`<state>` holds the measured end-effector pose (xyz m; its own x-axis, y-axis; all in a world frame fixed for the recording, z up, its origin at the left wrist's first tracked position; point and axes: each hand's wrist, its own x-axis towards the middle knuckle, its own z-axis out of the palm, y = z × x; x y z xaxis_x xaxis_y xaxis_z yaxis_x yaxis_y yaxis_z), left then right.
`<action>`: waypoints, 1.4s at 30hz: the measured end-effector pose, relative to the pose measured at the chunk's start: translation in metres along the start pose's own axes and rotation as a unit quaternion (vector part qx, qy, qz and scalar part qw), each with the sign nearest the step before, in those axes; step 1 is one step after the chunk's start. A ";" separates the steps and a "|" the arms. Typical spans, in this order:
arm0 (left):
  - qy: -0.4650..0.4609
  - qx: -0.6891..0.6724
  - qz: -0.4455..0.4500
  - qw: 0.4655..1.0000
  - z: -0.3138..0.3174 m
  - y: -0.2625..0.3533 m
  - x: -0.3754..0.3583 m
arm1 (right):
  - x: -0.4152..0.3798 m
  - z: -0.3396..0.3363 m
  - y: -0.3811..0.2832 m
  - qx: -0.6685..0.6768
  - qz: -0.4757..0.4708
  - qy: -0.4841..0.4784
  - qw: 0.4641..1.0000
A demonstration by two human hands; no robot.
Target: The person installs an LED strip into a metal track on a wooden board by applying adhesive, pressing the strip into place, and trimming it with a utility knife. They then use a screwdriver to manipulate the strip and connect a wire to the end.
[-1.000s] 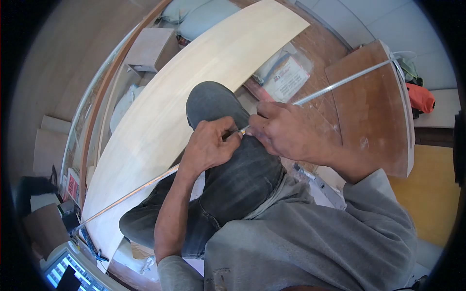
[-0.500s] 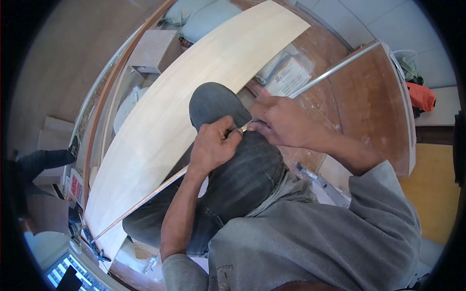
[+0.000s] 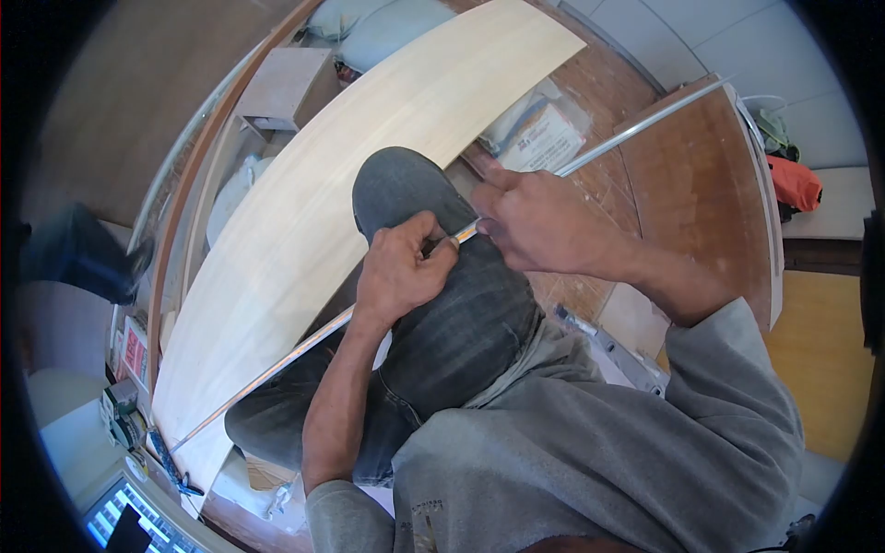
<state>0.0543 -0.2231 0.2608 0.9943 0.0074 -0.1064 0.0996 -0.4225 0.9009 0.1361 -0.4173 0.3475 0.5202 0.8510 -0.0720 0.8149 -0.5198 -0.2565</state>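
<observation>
Now left hand fingers pinch thin metal rod over raised knee in dark jeans. Right hand fingers clenched round same rod, just beside left fingertips, nearly touching. Rod runs diagonally: one end beyond right fingers across brown board, other end past left fingers down over pale wood panel. Panel lies beyond both hands. Printed plastic bag near right fingers. Orange item well apart.

Floor: pale tiles are showing at the upper right.
Boards: a long pale plank is lying beside a brown panel.
Light: daylight is falling evenly.
</observation>
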 end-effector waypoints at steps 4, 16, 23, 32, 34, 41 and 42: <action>-0.006 -0.008 0.001 1.000 -0.001 -0.002 0.001 | 0.004 -0.002 0.004 0.039 0.020 -0.017 0.999; -0.032 -0.012 -0.027 0.999 0.000 0.001 -0.001 | 0.003 0.002 -0.001 0.045 0.070 -0.047 0.995; -0.023 -0.014 -0.019 0.999 -0.001 0.002 0.001 | 0.006 0.004 -0.004 -0.008 0.074 -0.067 0.995; -0.017 0.018 -0.011 1.000 -0.007 0.005 -0.002 | 0.024 0.001 0.009 -0.095 0.060 -0.080 0.990; -0.012 0.022 -0.010 1.000 -0.006 0.004 -0.005 | 0.028 -0.002 0.011 -0.052 0.040 -0.092 0.994; -0.043 -0.051 0.003 0.998 -0.012 -0.006 -0.002 | 0.024 0.003 0.019 0.033 0.020 -0.164 0.986; -0.069 -0.081 0.001 0.994 -0.015 -0.002 0.000 | 0.025 0.000 0.017 0.018 0.014 -0.159 0.987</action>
<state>0.0545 -0.2089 0.2649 0.9811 -0.1218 -0.1504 0.1129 -0.2715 0.9558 0.1629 -0.4048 0.3416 0.4313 0.8195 -0.3774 0.7883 -0.5457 -0.2842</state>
